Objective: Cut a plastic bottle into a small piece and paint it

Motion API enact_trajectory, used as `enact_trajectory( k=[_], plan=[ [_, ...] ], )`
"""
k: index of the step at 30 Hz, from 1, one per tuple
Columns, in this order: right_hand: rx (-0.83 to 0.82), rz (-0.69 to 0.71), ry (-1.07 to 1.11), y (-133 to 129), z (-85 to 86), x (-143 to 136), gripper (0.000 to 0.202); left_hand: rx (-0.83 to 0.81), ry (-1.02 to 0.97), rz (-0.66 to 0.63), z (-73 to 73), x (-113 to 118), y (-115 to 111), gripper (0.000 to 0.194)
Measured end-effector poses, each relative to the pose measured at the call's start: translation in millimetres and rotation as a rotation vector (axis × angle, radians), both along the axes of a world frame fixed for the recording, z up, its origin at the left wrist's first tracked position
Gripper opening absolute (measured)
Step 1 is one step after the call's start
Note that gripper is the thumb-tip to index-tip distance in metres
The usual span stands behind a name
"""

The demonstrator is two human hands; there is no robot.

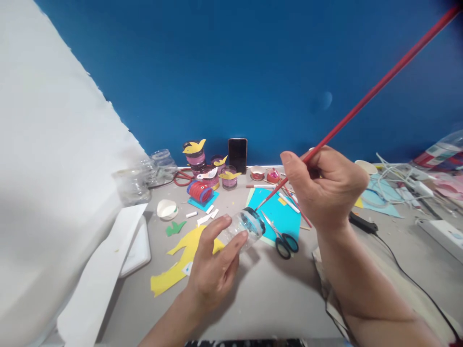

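A clear plastic jar [239, 226] with a black-painted band around its rim is gripped in my left hand [215, 262], tilted with its painted end to the upper right. My right hand [321, 185] is closed around a long red paintbrush [356, 108]. The brush's tip is at the painted rim; whether it touches is too small to tell. Under and beyond the jar lie a turquoise paper sheet [265, 197] and black-handled scissors [284, 243], blades partly apart. Yellow paper scraps [170, 279] lie beside my left hand.
Decorated jars with yellow paper birds [195, 147] stand at the back by an upright phone [238, 153]. Clear plastic cups [132, 185] and a white container [167, 209] are at left. Tangled white cables [390, 180], a glue gun [363, 223] and a white power strip [443, 241] occupy the right.
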State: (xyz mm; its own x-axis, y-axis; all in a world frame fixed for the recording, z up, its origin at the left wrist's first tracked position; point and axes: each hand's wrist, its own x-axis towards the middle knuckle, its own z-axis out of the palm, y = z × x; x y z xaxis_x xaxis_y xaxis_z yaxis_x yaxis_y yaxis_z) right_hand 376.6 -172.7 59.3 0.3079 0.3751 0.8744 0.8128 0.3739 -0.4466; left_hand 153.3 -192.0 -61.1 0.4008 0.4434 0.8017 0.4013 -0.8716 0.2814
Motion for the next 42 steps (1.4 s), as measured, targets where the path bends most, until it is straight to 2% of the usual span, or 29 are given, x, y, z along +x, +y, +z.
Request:
enact_trajectory(
  k=[5, 9, 11, 16, 25, 31, 42],
  plan=[
    [-0.009, 0.023, -0.025, -4, 6.7, 2, 0.051, 0.002, -0.010, 0.017, 4.1, -1, -5, 0.068],
    [0.101, 0.039, -0.025, -7, 11.3, 2, 0.049, 0.027, 0.004, 0.018, 7.2, -1, -11, 0.063],
    [0.160, 0.049, -0.043, -7, 11.3, 3, 0.050, 0.037, 0.020, 0.018, 7.9, 0, -15, 0.060],
    [0.185, 0.049, -0.070, -5, 7.7, 5, 0.052, 0.070, 0.060, 0.015, 10.9, 3, -23, 0.059],
    [0.149, 0.072, -0.051, -4, 6.4, 4, 0.051, 0.132, 0.122, 0.018, 21.4, 1, -28, 0.052],
    [0.149, 0.084, -0.053, -5, 6.0, 4, 0.050, 0.156, 0.121, -0.024, 21.0, 2, -27, 0.049],
    [0.120, 0.076, -0.085, -14, 11.1, 1, 0.050, 0.112, 0.110, 0.050, 21.6, -3, -27, 0.051]
  ],
)
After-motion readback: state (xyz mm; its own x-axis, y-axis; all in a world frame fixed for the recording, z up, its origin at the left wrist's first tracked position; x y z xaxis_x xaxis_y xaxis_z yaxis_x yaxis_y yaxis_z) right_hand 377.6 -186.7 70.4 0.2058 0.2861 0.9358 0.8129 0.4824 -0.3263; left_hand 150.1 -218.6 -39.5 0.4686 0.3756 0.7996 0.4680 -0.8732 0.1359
